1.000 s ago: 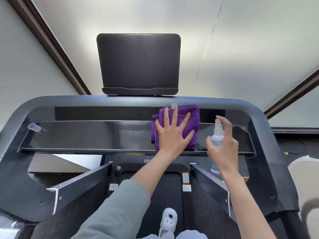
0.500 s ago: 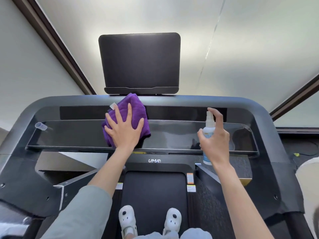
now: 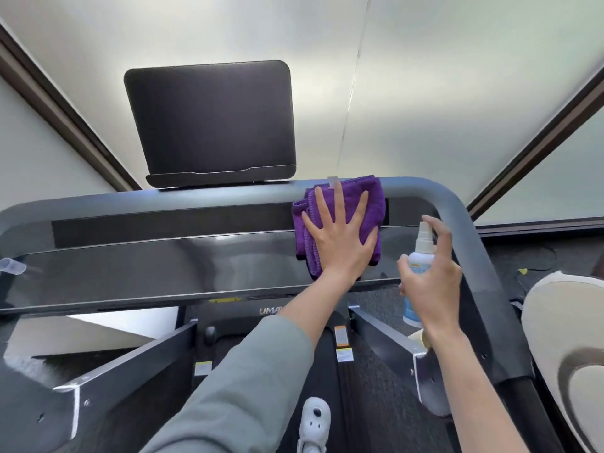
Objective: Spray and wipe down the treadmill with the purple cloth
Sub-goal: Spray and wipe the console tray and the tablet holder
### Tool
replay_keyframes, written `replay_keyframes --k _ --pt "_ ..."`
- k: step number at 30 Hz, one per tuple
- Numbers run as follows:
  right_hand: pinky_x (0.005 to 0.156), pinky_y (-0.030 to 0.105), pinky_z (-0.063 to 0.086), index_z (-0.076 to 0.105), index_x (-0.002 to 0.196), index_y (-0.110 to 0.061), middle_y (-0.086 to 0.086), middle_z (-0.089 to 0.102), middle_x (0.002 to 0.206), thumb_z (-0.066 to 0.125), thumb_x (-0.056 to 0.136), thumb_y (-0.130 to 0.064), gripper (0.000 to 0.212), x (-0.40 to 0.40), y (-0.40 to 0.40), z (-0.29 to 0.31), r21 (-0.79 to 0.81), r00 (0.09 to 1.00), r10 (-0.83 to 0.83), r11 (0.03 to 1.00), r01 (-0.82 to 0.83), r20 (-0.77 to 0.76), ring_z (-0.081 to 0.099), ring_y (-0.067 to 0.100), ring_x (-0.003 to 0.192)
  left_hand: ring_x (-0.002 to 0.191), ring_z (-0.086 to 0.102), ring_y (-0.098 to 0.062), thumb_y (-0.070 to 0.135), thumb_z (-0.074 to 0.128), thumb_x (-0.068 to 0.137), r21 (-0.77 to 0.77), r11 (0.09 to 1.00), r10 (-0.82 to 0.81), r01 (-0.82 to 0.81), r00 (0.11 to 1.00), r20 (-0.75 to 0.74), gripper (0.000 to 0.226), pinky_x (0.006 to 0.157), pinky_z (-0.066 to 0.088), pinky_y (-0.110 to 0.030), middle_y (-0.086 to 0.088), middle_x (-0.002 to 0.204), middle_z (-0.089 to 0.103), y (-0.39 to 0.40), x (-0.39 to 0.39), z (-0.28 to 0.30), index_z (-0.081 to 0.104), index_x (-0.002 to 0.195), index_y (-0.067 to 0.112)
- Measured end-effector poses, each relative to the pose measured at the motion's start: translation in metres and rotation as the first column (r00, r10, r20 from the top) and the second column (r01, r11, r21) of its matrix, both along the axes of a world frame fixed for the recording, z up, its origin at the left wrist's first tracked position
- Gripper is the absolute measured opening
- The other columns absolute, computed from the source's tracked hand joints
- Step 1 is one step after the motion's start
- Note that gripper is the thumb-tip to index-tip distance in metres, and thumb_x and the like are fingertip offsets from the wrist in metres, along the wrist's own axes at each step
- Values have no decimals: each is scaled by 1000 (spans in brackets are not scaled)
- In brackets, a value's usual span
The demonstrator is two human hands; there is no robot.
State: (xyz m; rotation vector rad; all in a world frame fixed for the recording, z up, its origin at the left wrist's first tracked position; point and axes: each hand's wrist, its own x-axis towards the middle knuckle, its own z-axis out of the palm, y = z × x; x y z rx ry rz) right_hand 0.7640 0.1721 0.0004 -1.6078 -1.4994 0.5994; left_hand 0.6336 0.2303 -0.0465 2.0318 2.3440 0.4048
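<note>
The folded purple cloth [image 3: 372, 197] lies flat against the right part of the treadmill's glossy black console panel [image 3: 163, 266], reaching up to the grey handrail [image 3: 457, 210]. My left hand [image 3: 340, 240] presses on the cloth with straight, spread fingers. To its right my right hand [image 3: 431, 286] grips a small white spray bottle [image 3: 421, 253] upright, index finger curled over the nozzle. The bottle's lower part is hidden behind my palm.
A dark tablet holder [image 3: 212, 122] stands on the rail above the console. A small clear cap [image 3: 11, 266] sits at the console's far left. The treadmill belt [image 3: 327, 364] and my white shoe [image 3: 313, 423] show below. A beige rounded object [image 3: 568, 348] is at the right.
My left hand slid the cloth from the console's left-centre across to the right side and slightly upward. The right hand with the bottle stayed roughly in place.
</note>
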Motion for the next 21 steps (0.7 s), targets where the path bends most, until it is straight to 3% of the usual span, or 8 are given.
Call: replay_keyframes --k 6,12,15,18,21 --pt "64 50 55 40 134 -34 13 60 70 57 84 -1 62 7 0 1 -16 998 -32 999 33 47 61 36 57 147 -13 -40 60 29 96 -12 995 -97 97 995 -33 60 110 9 -70 -4 163 -9 -11 -28 -2 12 152 44" --pt "66 37 48 41 137 -31 7 60 84 60 83 -2 64 -1 17 -1 18 997 -43 999 42 66 56 28 67 148 -9 -37 65 27 93 -74 996 56 -53 998 32 63 114 7 -65 1 164 -5 -51 -87 -3 14 151 46" --pt "66 38 50 41 137 -29 6 60 87 60 83 0 64 -1 19 -4 28 998 -36 999 35 60 57 29 66 148 -2 -36 67 29 92 -84 986 148 -144 988 49 64 114 12 -62 1 164 1 -71 -99 -6 15 151 46" --pt "61 37 48 41 137 -29 4 58 73 59 82 0 64 5 16 -6 20 997 -65 998 64 43 55 27 61 149 1 -35 68 28 92 -79 983 166 -164 986 13 65 112 14 -61 -2 164 -2 -64 -73 -4 9 151 48" --pt "58 28 38 42 135 -32 -3 53 61 58 83 -1 63 16 6 -9 27 992 -127 992 127 15 53 15 57 149 -4 -35 67 25 93 -51 997 55 -56 998 -11 64 112 13 -62 -4 163 -8 -45 -32 -5 8 151 47"
